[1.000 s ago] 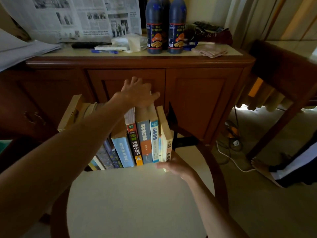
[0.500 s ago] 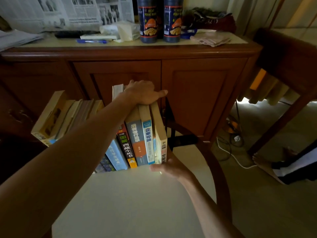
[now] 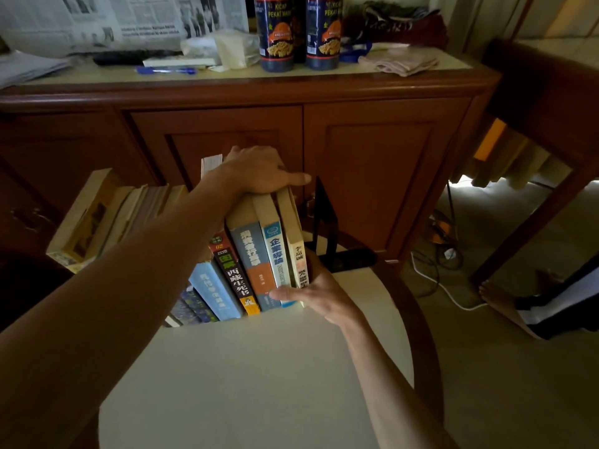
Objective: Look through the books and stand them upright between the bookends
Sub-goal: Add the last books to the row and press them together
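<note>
your left hand (image 3: 259,170) lies palm-down across the top edges of the upright books (image 3: 259,254), fingers spread and pressing, thumb pointing toward the black bookend (image 3: 324,218); not closed around anything. your right hand (image 3: 316,293) cups the foot of the cream-spined book (image 3: 296,251) at the right end of the row, thumb across the lower spines, fingers behind it, clamped on that end book

count, right group: five spines readable side by side – cream, white-and-blue (image 3: 275,254), grey-and-orange (image 3: 251,254), black-and-red (image 3: 231,270), pale blue (image 3: 212,293). one more book's page edge (image 3: 211,165) pokes up behind your left wrist. two or so dark spines (image 3: 191,307) show low under your forearm, number unclear

count, left group: a leaning stack (image 3: 107,215) of yellowed books tilting away to the left, about five, edges merge so exact number can't be told

bookends: one seen, black metal, upright just beside the cream-spined book with a small gap; its base lies flat on the table toward the right. a second one is not visible

surface: round pale table (image 3: 246,384) with a dark wooden rim, the row standing at its far edge

room: wooden sideboard (image 3: 372,163) right behind, two doors. on top: two dark sauce bottles (image 3: 298,34), a blue pen (image 3: 165,71), a folded cloth (image 3: 400,61), spread newspaper (image 3: 123,17). a white cable (image 3: 444,286) trails on the floor at right, near someone's bare foot (image 3: 489,291)
</note>
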Tool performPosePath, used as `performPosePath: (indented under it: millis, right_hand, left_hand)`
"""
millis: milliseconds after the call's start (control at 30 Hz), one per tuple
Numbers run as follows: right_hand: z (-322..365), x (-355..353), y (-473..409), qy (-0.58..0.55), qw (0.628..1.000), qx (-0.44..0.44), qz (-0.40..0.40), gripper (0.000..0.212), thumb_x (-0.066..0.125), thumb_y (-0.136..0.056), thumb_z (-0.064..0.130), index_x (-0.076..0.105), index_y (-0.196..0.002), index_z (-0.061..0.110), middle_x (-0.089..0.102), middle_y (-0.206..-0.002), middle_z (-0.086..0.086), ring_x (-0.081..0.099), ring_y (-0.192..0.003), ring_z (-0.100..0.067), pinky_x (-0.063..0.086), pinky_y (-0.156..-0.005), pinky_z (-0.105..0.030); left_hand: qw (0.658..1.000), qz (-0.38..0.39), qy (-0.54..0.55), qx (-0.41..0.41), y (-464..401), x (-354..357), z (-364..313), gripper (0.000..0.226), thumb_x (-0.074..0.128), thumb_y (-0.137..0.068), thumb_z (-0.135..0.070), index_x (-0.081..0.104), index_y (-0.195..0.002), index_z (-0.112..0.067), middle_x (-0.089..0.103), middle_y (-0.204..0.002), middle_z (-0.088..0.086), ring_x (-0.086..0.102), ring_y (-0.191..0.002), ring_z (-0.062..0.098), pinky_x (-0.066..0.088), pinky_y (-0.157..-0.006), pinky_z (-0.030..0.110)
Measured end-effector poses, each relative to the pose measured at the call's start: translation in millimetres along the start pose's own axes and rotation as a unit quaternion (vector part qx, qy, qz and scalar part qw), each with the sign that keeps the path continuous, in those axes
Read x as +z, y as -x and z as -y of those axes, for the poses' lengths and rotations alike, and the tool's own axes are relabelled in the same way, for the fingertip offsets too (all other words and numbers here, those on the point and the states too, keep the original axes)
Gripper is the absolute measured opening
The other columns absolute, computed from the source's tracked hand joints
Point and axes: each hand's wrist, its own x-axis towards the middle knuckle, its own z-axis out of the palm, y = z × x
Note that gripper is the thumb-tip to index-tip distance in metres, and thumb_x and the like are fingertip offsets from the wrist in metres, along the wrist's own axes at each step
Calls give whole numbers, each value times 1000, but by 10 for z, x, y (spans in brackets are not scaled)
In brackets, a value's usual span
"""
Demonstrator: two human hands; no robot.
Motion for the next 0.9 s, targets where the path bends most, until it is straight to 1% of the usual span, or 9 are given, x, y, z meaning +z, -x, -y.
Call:
performPosePath:
  millis: [167, 233, 333, 467, 633, 667, 733, 800, 900]
  right_hand:
    - [-52, 99, 246, -41, 993, -27, -107, 37, 65, -92, 31, 63, -122, 10, 72, -105, 5, 69, -96, -3, 53, -75, -18]
    - [-94, 127, 287, -37, 986, -42, -156, 42, 58, -97, 29, 57, -128, 1, 69, -109, -4, 67, -94, -3, 50, -68, -12]
    - [-56, 172, 244, -6, 982, -53, -180, 41, 55, -98, 31, 53, -129, 5, 68, -113, -3, 68, -97, -4, 54, -71, -15]
    - [-19, 225, 159, 23, 986, -43, -157, 33, 52, -97, 37, 51, -125, 19, 66, -101, 10, 69, -92, 1, 61, -75, -29]
    - [93, 165, 261, 75, 989, -23, -121, 39, 53, -98, 40, 53, -128, 14, 66, -111, 5, 67, -95, 4, 59, -71, -20]
    - [92, 199, 341, 121, 979, -25, -165, 39, 54, -98, 39, 52, -128, 13, 65, -118, 1, 67, -99, 0, 58, -71, -17]
    - [73, 350, 565, 230, 913, -77, -328, 36, 56, -97, 30, 56, -127, 9, 66, -121, -4, 67, -104, -9, 58, -77, -17]
    - [87, 548, 753, 253, 848, -166, -435, 28, 60, -94, 18, 62, -119, 4, 68, -114, -8, 68, -101, -13, 59, -77, -21]
    - [158, 643, 717, 252, 860, -196, -398, 29, 53, -97, 19, 63, -122, 7, 68, -116, -11, 68, -107, -17, 61, -77, -27]
  left_hand:
    - [1000, -8, 14, -22, 38, -25, -12, 80, 30, -75, -92, 69, -71, -22, 60, -83, -7, 52, -83, 13, 31, -104, 51]
    - [1000, 5, 6, -7, 52, -29, -38, 84, 29, -70, -96, 74, -75, -25, 62, -88, -8, 53, -86, 12, 30, -102, 50]
    - [1000, 25, -8, 8, 70, -47, -79, 93, 24, -63, -98, 78, -96, -29, 61, -110, -6, 50, -107, 16, 23, -108, 55]
    - [999, 31, -8, 12, 113, -65, -106, 82, 28, -73, -91, 74, -107, -32, 55, -103, -8, 39, -103, 12, 20, -110, 56]
    - [999, 34, 2, 11, 117, -75, -101, 78, 30, -77, -88, 74, -110, -32, 57, -104, -7, 45, -106, 15, 20, -109, 56]
    - [999, 34, 5, 8, 107, -69, -93, 80, 29, -75, -90, 74, -108, -33, 60, -107, -6, 47, -111, 18, 19, -109, 57]
    - [999, 34, 11, 6, 97, -58, -80, 84, 26, -70, -94, 75, -104, -35, 65, -107, -6, 50, -117, 21, 20, -109, 57]
    - [999, 34, 19, 6, 98, -63, -86, 82, 28, -69, -94, 76, -99, -35, 65, -90, -11, 54, -112, 21, 22, -109, 57]
    - [999, 40, 19, -3, 125, -87, -119, 82, 28, -68, -94, 75, -103, -36, 63, -93, -11, 52, -119, 23, 20, -111, 58]
